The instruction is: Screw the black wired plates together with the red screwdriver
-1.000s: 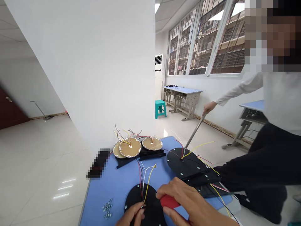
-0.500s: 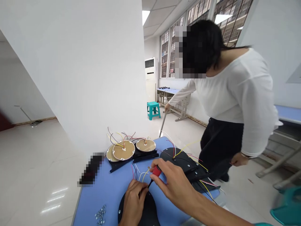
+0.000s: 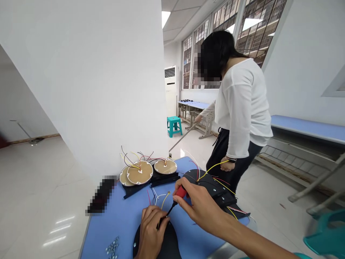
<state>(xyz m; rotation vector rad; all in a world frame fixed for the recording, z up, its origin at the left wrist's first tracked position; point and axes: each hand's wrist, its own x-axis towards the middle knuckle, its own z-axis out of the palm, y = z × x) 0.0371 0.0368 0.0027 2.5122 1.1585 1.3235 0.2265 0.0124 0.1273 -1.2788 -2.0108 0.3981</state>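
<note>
Barred windows point(image 3: 200, 36) and a broad white pillar point(image 3: 107, 90) stand behind a pale-blue worktop point(image 3: 121, 214). Beyond its right edge, a person in a white top point(image 3: 239, 97) grips a thin grey stick point(image 3: 183, 137), near a teal plastic stool point(image 3: 174, 124).

Close to the near edge lies a flat, rounded black plate point(image 3: 172, 241), partly covered by the left hand point(image 3: 152, 228), whose fingers are bent and pinched together at the plate's far rim. Loose red, dark, white and yellow wires point(image 3: 148, 198) rise beyond those fingers. The right hand point(image 3: 195, 201) is closed around a red-handled screwdriver with a dark shaft point(image 3: 182, 191), its tip slanting down to the left fingertips; what they pinch is too small to tell.

Small silver screws point(image 3: 112, 248) are heaped towards the near left corner. Tan, white-rimmed discs point(image 3: 144, 174) sit along the far edge, and overlapping black plates point(image 3: 210, 187) along the right edge.
</note>
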